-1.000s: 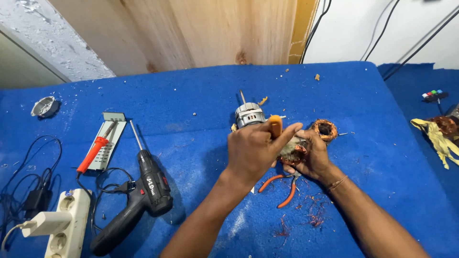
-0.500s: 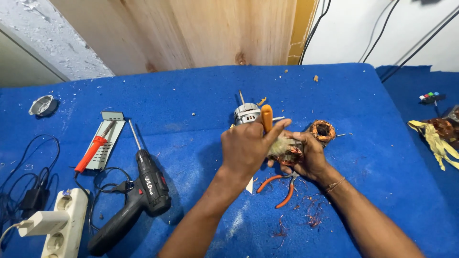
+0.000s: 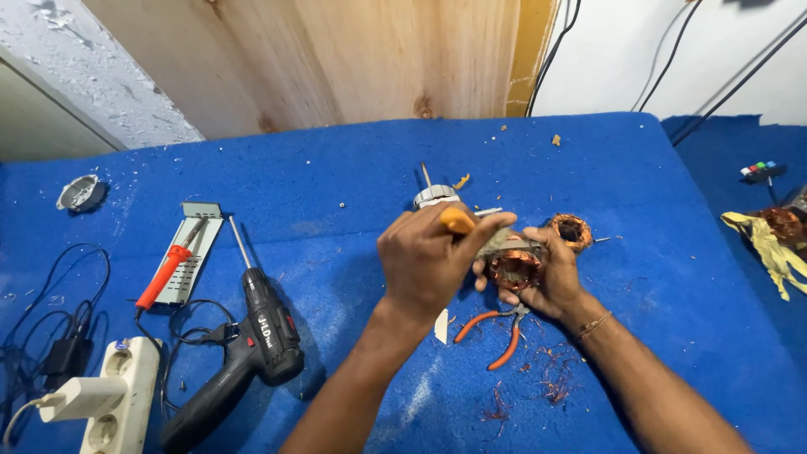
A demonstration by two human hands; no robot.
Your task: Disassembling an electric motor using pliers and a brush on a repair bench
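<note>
From the head camera, the left hand (image 3: 429, 261) was closed tight around a tool with an orange handle (image 3: 457, 220), which had tipped over from standing nearly upright half a second before to lying almost flat, its tip toward the motor coil (image 3: 514, 267). The right hand (image 3: 551, 277) cupped that coil from below, fingers wrapped round it, just above the blue table (image 3: 336, 168); it had hardly moved. That suggested the tool was now working into the copper winding. Orange-handled pliers (image 3: 496, 328) lay under the hands among copper scraps. A second coil (image 3: 572, 230) sat just beyond, and a cordless drill (image 3: 244, 353) lay well to the left.
</note>
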